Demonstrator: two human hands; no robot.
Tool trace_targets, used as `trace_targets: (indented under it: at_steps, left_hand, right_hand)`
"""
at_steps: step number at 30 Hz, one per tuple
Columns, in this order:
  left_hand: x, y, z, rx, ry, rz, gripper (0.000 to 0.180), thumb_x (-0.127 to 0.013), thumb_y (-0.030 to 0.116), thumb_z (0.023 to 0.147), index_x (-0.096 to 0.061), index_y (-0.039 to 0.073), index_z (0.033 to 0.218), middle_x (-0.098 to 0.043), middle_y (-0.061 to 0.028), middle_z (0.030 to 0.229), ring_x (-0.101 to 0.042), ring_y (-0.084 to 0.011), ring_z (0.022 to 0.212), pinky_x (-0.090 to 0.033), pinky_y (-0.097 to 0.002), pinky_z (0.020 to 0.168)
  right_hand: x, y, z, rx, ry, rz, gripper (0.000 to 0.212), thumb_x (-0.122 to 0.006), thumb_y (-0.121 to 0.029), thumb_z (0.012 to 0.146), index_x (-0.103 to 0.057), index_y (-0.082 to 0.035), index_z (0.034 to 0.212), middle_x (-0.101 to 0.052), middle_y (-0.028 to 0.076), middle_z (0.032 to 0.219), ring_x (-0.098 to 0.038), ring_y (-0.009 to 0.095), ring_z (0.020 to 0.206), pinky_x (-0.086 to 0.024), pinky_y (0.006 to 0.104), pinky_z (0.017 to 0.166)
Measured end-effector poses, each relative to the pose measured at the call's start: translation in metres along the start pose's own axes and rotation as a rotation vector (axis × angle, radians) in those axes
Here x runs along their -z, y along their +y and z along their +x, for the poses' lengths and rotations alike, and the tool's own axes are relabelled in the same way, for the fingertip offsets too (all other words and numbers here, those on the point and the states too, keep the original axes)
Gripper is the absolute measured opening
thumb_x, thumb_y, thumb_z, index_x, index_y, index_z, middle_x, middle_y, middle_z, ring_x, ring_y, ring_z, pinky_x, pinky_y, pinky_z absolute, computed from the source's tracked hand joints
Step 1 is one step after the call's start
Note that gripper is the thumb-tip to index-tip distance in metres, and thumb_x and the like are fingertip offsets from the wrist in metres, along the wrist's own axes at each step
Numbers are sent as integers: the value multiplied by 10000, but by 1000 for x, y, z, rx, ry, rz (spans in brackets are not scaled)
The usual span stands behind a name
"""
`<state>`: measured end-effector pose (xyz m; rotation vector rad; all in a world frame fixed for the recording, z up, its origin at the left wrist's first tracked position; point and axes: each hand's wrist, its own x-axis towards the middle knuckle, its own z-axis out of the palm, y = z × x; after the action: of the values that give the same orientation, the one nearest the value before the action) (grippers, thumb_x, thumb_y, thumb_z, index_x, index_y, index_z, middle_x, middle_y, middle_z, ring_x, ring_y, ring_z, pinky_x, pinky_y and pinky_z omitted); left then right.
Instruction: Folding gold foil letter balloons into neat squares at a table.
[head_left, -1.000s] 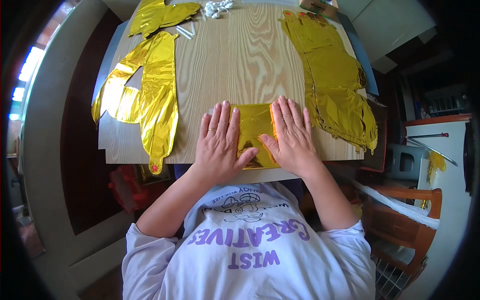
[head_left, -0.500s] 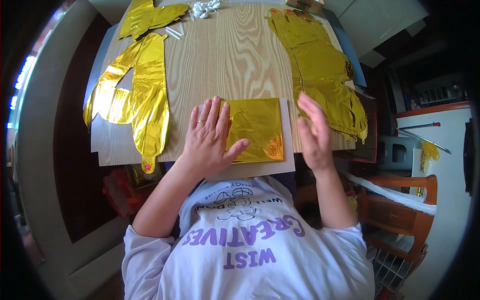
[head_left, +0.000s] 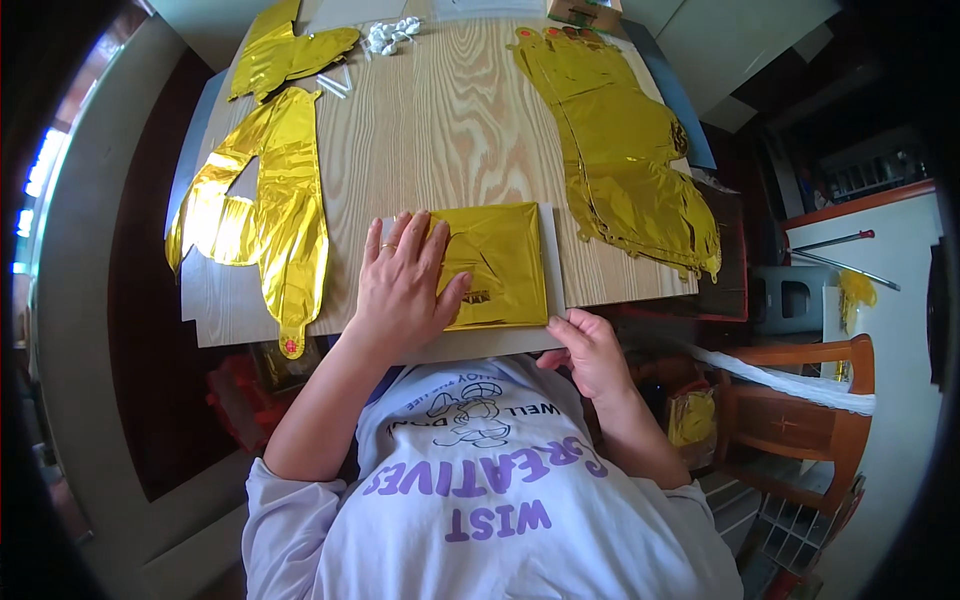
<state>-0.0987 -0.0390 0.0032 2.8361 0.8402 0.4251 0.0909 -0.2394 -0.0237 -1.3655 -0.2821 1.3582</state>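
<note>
A folded rectangle of gold foil (head_left: 505, 265) lies on a pale flat board (head_left: 480, 346) at the table's near edge. My left hand (head_left: 393, 285) rests flat on the left side of the foil, fingers stretched out, with a ring on one finger. At the near right corner, my right hand (head_left: 592, 350) pinches the board, its thumb and finger at the rim beside the foil's corner. The fingers under that corner are partly hidden.
On the left lies a flat gold foil balloon (head_left: 290, 200) with a triangular opening, and another gold foil piece (head_left: 262, 62) beyond it. Stacked flat foil balloons (head_left: 620, 150) lie right. White strips (head_left: 335, 85) and a white cluster (head_left: 390, 36) sit far left. A wooden chair (head_left: 785, 430) stands right.
My right hand has come down and toward me from above the foil's right side to the board's near right corner and closed there. My left hand stays flat on the foil.
</note>
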Motion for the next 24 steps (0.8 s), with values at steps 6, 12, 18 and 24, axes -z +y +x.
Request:
trace_targets:
  at_steps: [6, 12, 18, 24]
  left_hand:
    - [-1, 2, 4, 28, -8, -30, 626, -580, 436, 960, -503, 24, 1425, -483, -209, 1452, -418, -401, 1396, -255, -581, 1183]
    - [-7, -1, -1, 27, 41, -40, 650, -585, 449, 955, -487, 38, 1449, -468, -210, 1470, -403, -408, 1409, -250, -575, 1188]
    - [-11, -1, -5, 40, 73, -74, 657, -584, 440, 957, -468, 45, 1468, -455, -214, 1488, -384, -407, 1428, -238, -560, 1199]
    - [-13, -3, -8, 18, 108, -63, 679, -582, 434, 961, -441, 30, 1488, -447, -216, 1504, -346, -426, 1455, -200, -557, 1215]
  right_hand:
    - [23, -26, -19, 82, 145, -105, 186, -647, -189, 981, -672, -8, 1015, -703, 70, 855, -668, 129, 621, -558, 245, 527]
    - [121, -116, -86, 211, 302, -535, 182, -630, -193, 985, -664, -15, 972, -711, 68, 887, -647, 108, 600, -550, 234, 535]
    - [103, -184, -47, 599, 497, -494, 212, -600, -224, 1021, -652, -22, 1059, -716, 58, 923, -672, 101, 691, -503, 231, 630]
    - [47, -154, 91, 502, 357, -945, 191, -714, -197, 940, -707, -7, 957, -672, 13, 806, -609, 85, 698, -480, 260, 645]
